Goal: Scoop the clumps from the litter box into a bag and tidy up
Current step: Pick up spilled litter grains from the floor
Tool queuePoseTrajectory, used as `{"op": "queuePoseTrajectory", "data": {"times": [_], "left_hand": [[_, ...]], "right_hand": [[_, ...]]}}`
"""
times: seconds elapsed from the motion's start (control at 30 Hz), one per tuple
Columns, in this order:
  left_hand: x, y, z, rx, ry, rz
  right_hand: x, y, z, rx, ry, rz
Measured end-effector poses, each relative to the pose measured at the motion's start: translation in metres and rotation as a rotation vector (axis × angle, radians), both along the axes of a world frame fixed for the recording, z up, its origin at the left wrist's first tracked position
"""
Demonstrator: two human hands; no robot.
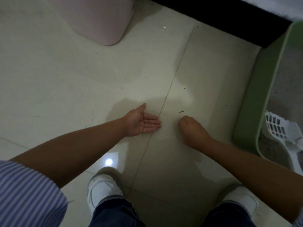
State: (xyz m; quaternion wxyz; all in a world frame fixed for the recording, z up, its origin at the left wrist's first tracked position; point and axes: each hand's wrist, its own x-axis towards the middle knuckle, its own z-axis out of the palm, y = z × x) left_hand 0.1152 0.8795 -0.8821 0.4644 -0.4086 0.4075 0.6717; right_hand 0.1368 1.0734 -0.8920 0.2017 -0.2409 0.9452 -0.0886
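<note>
Head view, looking down at pale floor tiles (pixel 65 79). Nearest, at 6 o'clock: two white shoes (pixel 102 190) and dark trouser legs; a striped sleeve (pixel 24 194) at 8 o'clock. Both forearms reach forward over the floor. Left hand (pixel 141 122), just left of centre, lies palm up with fingers straight and together, a few dark grains on them, fingertips pointing toward the right hand. Right hand (pixel 191 128) is apart from it, knuckles up, fingers curled under and hidden; cannot tell whether it holds anything. Between and just beyond the hands, scattered dark litter bits (pixel 181 111) lie on the tile beside the grout line. At 3 o'clock, well right of the right hand, stands the green litter box (pixel 255 95), grey litter inside; a white slotted scoop (pixel 277 126) lies in its near end with crumpled white material beside it. Farthest, at 11 o'clock, a pale pink bin (pixel 101 18); dark furniture edge at 1 o'clock.
</note>
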Motion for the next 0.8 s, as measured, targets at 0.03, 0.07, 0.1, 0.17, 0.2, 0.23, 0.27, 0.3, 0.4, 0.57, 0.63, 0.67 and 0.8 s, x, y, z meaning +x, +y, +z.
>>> {"op": "queuePoseTrajectory", "data": {"times": [0.03,0.07,0.1,0.17,0.2,0.23,0.27,0.3,0.4,0.57,0.63,0.67,0.8], "left_hand": [[-0.001,0.001,0.001,0.004,0.003,0.005],[-0.002,0.002,0.001,0.005,0.003,0.014],[-0.003,0.003,0.002,0.000,0.000,0.026],[-0.004,0.006,0.003,-0.001,-0.009,0.060],[-0.004,0.008,0.003,0.005,-0.006,0.057],[-0.005,0.010,0.003,0.018,0.002,0.035],[-0.005,0.013,0.003,0.036,0.008,0.013],[-0.005,0.015,0.004,0.053,0.009,0.001],[-0.008,0.023,0.010,0.072,0.011,0.030],[-0.016,0.024,0.012,0.050,0.035,0.012],[-0.020,0.022,0.010,0.013,0.037,0.029],[-0.020,0.021,0.009,-0.003,0.038,0.035],[-0.018,0.015,0.007,-0.048,0.039,0.020]], "right_hand": [[-0.006,-0.001,0.002,-0.058,-0.071,-0.175],[-0.014,-0.004,0.006,-0.119,-0.132,-0.355],[-0.021,-0.009,0.010,-0.192,-0.170,-0.492],[-0.028,-0.021,0.021,-0.415,-0.280,-0.685],[-0.028,-0.026,0.029,-0.510,-0.378,-0.709],[-0.026,-0.029,0.035,-0.563,-0.473,-0.699],[-0.022,-0.031,0.041,-0.579,-0.545,-0.680],[-0.020,-0.029,0.046,-0.552,-0.577,-0.661],[-0.021,-0.011,0.044,-0.408,-0.420,-0.629],[-0.012,0.019,0.021,-0.078,-0.175,-0.278],[-0.005,0.015,0.016,0.010,-0.193,-0.147],[-0.001,0.014,0.014,0.033,-0.200,-0.089],[0.011,0.015,0.001,0.081,-0.093,0.014]]}}
